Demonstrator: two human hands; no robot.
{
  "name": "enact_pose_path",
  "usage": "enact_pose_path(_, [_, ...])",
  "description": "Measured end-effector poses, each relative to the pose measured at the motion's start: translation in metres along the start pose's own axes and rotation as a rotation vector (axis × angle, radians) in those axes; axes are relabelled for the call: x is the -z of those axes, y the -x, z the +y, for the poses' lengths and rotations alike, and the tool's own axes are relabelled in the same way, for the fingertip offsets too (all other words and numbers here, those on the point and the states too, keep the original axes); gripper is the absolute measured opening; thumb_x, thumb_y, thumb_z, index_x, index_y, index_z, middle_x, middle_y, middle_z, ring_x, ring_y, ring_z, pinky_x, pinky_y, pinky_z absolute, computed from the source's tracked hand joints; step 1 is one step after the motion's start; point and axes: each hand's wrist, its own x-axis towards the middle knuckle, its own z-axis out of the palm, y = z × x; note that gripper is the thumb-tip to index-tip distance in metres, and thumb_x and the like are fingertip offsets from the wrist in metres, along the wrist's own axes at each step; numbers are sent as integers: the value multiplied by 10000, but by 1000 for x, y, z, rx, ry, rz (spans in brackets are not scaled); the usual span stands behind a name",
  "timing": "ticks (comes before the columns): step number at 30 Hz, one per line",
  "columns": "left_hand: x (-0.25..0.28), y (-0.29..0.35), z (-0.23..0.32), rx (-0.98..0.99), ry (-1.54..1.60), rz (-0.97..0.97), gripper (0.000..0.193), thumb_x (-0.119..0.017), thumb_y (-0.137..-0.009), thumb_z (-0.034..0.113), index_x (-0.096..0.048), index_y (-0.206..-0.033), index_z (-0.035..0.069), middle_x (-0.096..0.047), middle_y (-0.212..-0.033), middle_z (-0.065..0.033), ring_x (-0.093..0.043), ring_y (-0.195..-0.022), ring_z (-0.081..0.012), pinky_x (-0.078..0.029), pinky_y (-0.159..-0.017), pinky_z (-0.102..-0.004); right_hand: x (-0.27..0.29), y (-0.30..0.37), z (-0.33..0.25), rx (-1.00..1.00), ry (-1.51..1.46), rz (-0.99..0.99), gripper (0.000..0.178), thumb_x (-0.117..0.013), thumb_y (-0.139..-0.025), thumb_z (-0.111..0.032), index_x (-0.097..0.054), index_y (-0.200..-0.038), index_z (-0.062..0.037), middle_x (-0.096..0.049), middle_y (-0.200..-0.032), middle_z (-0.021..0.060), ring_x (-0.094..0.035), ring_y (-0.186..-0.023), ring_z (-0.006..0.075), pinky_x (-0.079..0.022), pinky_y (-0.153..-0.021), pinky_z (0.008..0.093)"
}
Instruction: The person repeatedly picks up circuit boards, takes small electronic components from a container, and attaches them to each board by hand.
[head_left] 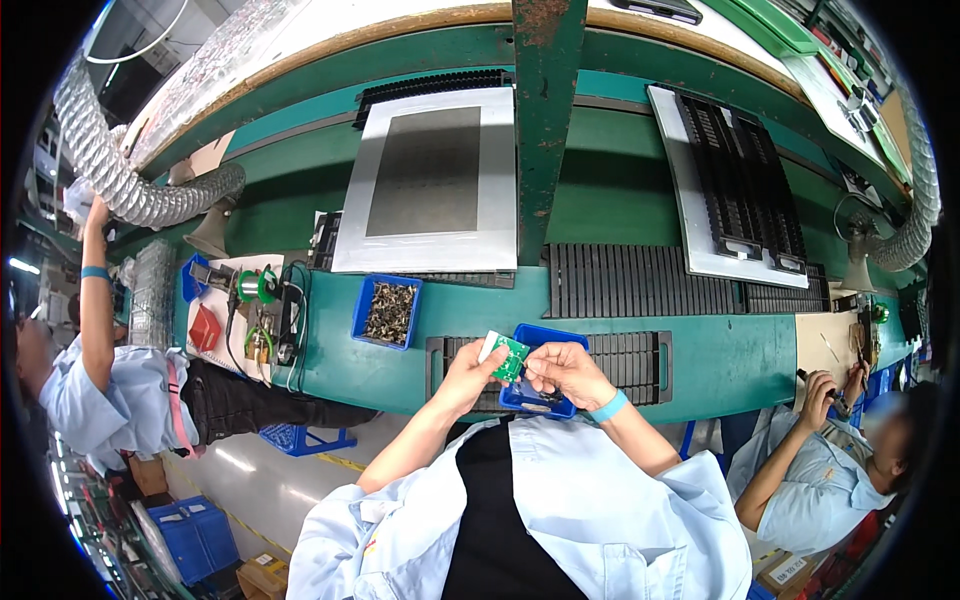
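Observation:
A small green circuit board (510,359) with a white edge is pinched between the thumb and fingers of my left hand (466,378), in front of my chest. My right hand (568,372) is at the board's right edge, its thumb and fingertips pressed together. Whatever those fingertips hold is too small to make out. Beneath both hands stands a blue bin (552,334), partly covered by them; its contents are mostly hidden. A black slotted rack (640,368) lies behind and on both sides of this bin. To the left, another blue bin (388,312) holds many small metal-looking parts.
Beyond the bench mat, a white-framed grey panel (425,170) leans at the back, left of a green post (540,130). More black racks (640,280) lie right. A solder spool (257,286) and tools sit left. Co-workers (110,390) (820,470) flank me.

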Motion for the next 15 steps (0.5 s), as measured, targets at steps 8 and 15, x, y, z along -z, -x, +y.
enact_pose_path(8, [-1,2,-2,6,68,-48,106,-520,-846,80,-514,-875,-22,-574,-758,-86,-539,-612,-112,-441,-547,-193,2,-1,1,-1,-139,3,79,-581,-799,-37,-564,-831,33,-599,-692,93,-534,-515,98,-391,-412,138])
enact_pose_path(15, [-9,4,-1,-79,0,-18,83,-579,-792,25,-527,-842,-17,-576,-727,-79,-536,-602,-109,-434,-541,-187,0,0,2,5,-105,31,55,-580,-795,-23,-558,-806,25,-601,-693,99,-534,-509,98,-391,-408,137])
